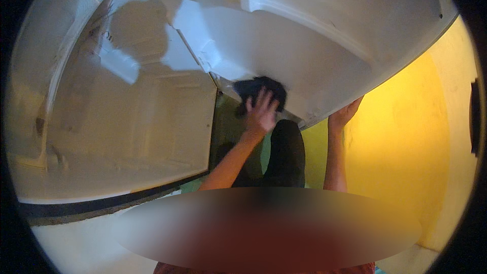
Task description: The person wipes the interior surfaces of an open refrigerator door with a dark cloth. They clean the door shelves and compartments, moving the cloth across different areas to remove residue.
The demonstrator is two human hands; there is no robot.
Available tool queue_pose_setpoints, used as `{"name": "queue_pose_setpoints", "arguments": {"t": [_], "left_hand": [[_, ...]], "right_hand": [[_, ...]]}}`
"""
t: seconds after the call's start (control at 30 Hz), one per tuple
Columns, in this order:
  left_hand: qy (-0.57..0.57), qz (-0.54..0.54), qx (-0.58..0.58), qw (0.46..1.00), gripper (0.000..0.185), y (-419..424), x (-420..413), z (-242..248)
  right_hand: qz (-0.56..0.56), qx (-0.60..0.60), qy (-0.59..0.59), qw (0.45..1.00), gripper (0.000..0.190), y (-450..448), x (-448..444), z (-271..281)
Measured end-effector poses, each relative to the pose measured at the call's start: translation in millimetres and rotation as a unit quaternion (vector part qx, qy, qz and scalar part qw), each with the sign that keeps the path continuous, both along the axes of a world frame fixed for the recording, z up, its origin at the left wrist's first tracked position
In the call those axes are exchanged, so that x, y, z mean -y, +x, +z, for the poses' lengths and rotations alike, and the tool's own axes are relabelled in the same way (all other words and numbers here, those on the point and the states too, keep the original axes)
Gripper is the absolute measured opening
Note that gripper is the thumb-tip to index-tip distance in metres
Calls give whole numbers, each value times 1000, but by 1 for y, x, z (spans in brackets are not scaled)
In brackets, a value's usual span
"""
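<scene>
My left hand [261, 116] presses a dark cloth [262, 90] against the lower inner face of a white refrigerator door [289, 49]. The cloth lies bunched under and beyond my fingers, which look slightly blurred. My right hand [346, 112] is at the outer edge of the same door, with its fingers partly hidden behind it. To the left is the refrigerator's interior [152, 121], pale and ribbed, with its hinge side meeting the door. Shadows fall across both.
A yellow wall [399, 140] stands behind the door at the right. Below the door, my dark-clothed leg [287, 152] rises over a green floor [265, 152]. A dark strip [114, 199] runs along the cabinet's lower left edge. Door shelves [304, 19] project at the top.
</scene>
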State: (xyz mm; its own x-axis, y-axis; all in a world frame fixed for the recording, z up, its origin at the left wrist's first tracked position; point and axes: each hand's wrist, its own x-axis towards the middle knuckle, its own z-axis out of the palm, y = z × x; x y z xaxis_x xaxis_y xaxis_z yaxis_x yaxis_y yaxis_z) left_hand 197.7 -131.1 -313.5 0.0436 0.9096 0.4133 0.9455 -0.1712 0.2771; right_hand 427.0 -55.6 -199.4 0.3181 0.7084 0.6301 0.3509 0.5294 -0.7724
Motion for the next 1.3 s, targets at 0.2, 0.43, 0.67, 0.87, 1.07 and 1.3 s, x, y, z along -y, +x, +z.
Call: {"name": "queue_pose_setpoints", "arguments": {"t": [0.2, 0.43, 0.67, 0.87, 1.07, 1.3], "left_hand": [[-18, -1, -81, 997, 55, -20, -12, -8], [101, 152, -97, 978, 49, -161, -33, -21], [84, 193, 175, 962, 59, -153, -40, -56], [86, 247, 273, 926, 68, -120, -64, -41], [87, 185, 476, 855, 60, -85, -45, -33], [14, 146, 880, 451, 58, -39, 15, -33]], "right_hand": [[27, -13, -2, 1000, 57, 4, 1, 2], [4, 13, 13, 1000, 59, -2, -8, -5], [33, -29, 20, 999, 56, -10, -12, -4], [15, -23, 6, 1000, 55, -1, -32, 1], [60, -25, 4, 998, 58, 4, -67, 5], [36, 13, 23, 999, 53, 11, -99, 3]]}}
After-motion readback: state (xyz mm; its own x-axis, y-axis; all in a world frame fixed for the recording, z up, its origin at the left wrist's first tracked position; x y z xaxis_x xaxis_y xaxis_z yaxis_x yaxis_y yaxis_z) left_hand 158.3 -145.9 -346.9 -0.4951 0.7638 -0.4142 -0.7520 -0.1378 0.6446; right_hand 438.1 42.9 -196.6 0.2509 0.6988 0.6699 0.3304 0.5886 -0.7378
